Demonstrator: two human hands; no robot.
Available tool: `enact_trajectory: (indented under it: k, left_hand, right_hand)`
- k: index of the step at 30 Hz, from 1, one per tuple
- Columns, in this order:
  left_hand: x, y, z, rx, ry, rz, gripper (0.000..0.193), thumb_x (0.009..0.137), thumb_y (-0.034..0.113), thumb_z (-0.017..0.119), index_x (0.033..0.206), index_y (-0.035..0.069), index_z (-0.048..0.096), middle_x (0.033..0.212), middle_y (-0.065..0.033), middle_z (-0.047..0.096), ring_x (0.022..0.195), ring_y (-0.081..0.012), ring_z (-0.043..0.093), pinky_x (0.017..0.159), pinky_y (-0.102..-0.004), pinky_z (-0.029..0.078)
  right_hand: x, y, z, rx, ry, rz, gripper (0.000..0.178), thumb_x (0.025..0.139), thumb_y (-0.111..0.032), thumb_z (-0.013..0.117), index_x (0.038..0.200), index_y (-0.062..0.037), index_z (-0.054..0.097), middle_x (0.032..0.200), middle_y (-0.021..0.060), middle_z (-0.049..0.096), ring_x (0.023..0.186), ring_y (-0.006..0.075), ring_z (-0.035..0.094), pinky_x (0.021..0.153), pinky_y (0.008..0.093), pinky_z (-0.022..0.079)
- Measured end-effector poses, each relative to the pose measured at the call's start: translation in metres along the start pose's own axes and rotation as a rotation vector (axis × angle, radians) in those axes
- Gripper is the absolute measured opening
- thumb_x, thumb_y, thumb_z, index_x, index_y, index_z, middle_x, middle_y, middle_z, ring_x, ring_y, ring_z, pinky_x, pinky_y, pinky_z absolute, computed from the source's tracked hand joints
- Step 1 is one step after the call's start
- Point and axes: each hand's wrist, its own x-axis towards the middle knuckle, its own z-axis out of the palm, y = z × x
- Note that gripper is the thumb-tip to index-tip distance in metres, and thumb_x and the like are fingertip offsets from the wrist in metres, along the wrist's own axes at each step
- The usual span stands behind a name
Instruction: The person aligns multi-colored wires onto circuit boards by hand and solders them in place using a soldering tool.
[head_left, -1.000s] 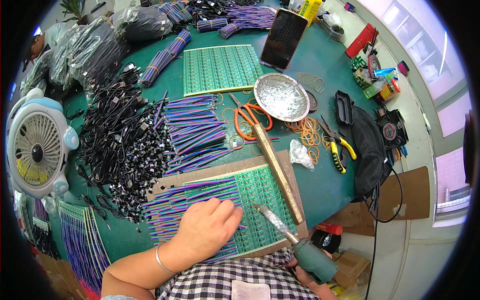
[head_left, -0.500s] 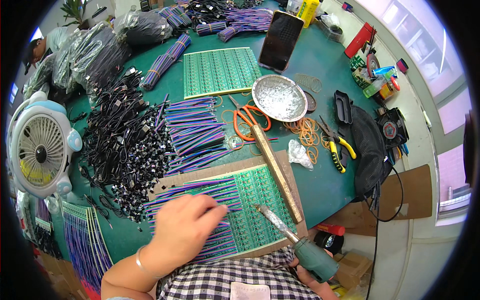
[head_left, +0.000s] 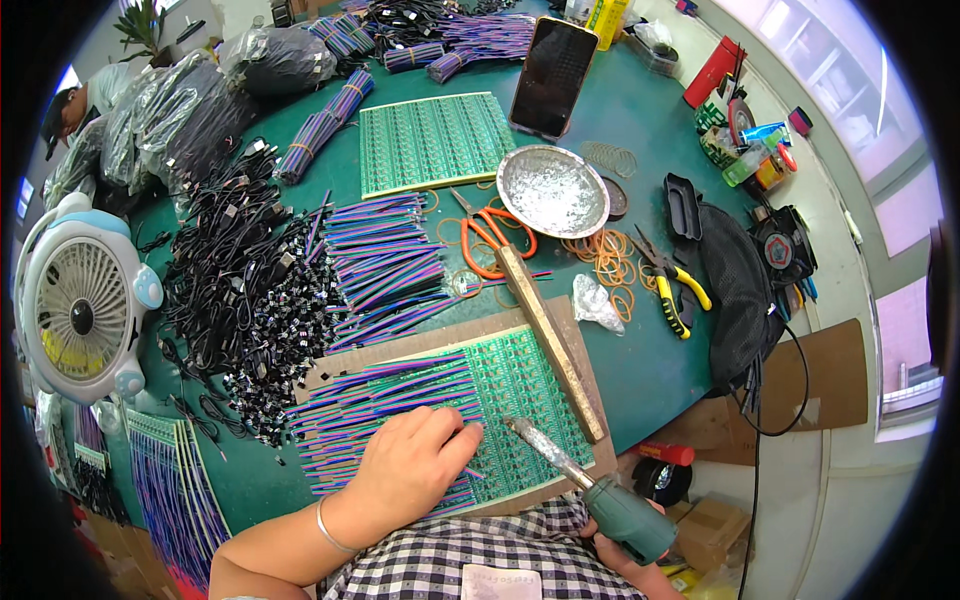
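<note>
One green table (head_left: 650, 375) fills the middle of the view. On its left side lies a wide heap of black cables (head_left: 225, 225), and beside this heap stands a fan (head_left: 82, 315). The front board (head_left: 505, 385) lies on cardboard (head_left: 350, 362); rows of striped wires (head_left: 335, 420) cover its left part, while its right part shows green. The back board (head_left: 435, 145) lies farther away. The left hand (head_left: 420, 460) is over the wires, with fingers bent and close to the thumb; I cannot tell whether they pinch a wire. The right hand (head_left: 622, 568), partly hidden, is closed around the handle of the iron (head_left: 628, 518). The iron's tip is just beside the left fingers, above or on the front board; which one, I cannot tell. A bar (head_left: 550, 345) lies slantwise along the right side of this board. Beyond it is a round dish (head_left: 580, 226) with silvery bits (head_left: 553, 188). Orange pliers (head_left: 472, 214) lie near the bar's upper end, and yellow pliers (head_left: 664, 270) lie at the right, near rubber bands (head_left: 605, 255).
</note>
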Motion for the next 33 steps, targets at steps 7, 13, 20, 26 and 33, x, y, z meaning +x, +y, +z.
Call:
enact_trajectory:
  k: [7, 13, 20, 26, 33]
  left_hand:
    - [0.000, 0.000, 0.001, -0.043, 0.004, -0.016, 0.023, 0.069, 0.008, 0.061, 0.092, 0.007, 0.064, 0.082, -0.0046, 0.056, 0.072, -0.0212, 0.056, 0.059, -0.0328, 0.046]
    - [-0.001, -0.002, 0.002, -0.041, 0.003, -0.021, 0.024, 0.068, 0.008, 0.061, 0.091, 0.008, 0.064, 0.081, -0.0041, 0.056, 0.072, -0.0208, 0.057, 0.059, -0.0325, 0.046]
    - [0.000, -0.002, -0.005, -0.026, -0.036, -0.033, 0.028, 0.065, 0.009, 0.064, 0.093, 0.010, 0.064, 0.078, -0.0023, 0.056, 0.064, -0.0195, 0.058, 0.052, -0.0325, 0.047]
    - [-0.001, -0.004, -0.003, -0.066, -0.031, -0.036, 0.028, 0.064, 0.009, 0.065, 0.093, 0.010, 0.064, 0.077, -0.0024, 0.056, 0.060, -0.0179, 0.058, 0.048, -0.0315, 0.047]
    - [0.000, -0.005, -0.002, 0.021, 0.013, 0.051, 0.020, 0.074, 0.014, 0.057, 0.093, 0.009, 0.062, 0.078, -0.0024, 0.052, 0.060, -0.0154, 0.056, 0.048, -0.0288, 0.045]
  right_hand:
    - [-0.002, 0.007, 0.006, 0.028, 0.041, -0.038, 0.016, 0.075, -0.010, 0.066, 0.089, -0.0045, 0.062, 0.073, 0.0014, 0.065, 0.073, 0.0166, 0.063, 0.086, 0.0302, 0.039]
    - [0.009, -0.008, 0.001, 0.045, -0.009, -0.022, 0.016, 0.075, -0.009, 0.064, 0.090, -0.0032, 0.062, 0.073, 0.0023, 0.066, 0.073, 0.0163, 0.064, 0.082, 0.0310, 0.042]
    - [0.002, 0.005, 0.007, -0.119, 0.013, -0.103, 0.022, 0.075, -0.010, 0.062, 0.095, -0.0001, 0.061, 0.073, 0.0047, 0.066, 0.071, 0.0184, 0.063, 0.079, 0.0313, 0.044]
    - [0.003, 0.005, 0.005, -0.074, -0.004, -0.107, 0.028, 0.074, -0.008, 0.062, 0.101, 0.0024, 0.058, 0.074, 0.0072, 0.065, 0.071, 0.0187, 0.063, 0.075, 0.0315, 0.047]
    - [0.002, 0.005, 0.003, 0.006, -0.036, -0.088, 0.035, 0.076, -0.006, 0.063, 0.107, 0.0052, 0.053, 0.076, 0.0097, 0.064, 0.073, 0.0191, 0.063, 0.073, 0.0316, 0.049]
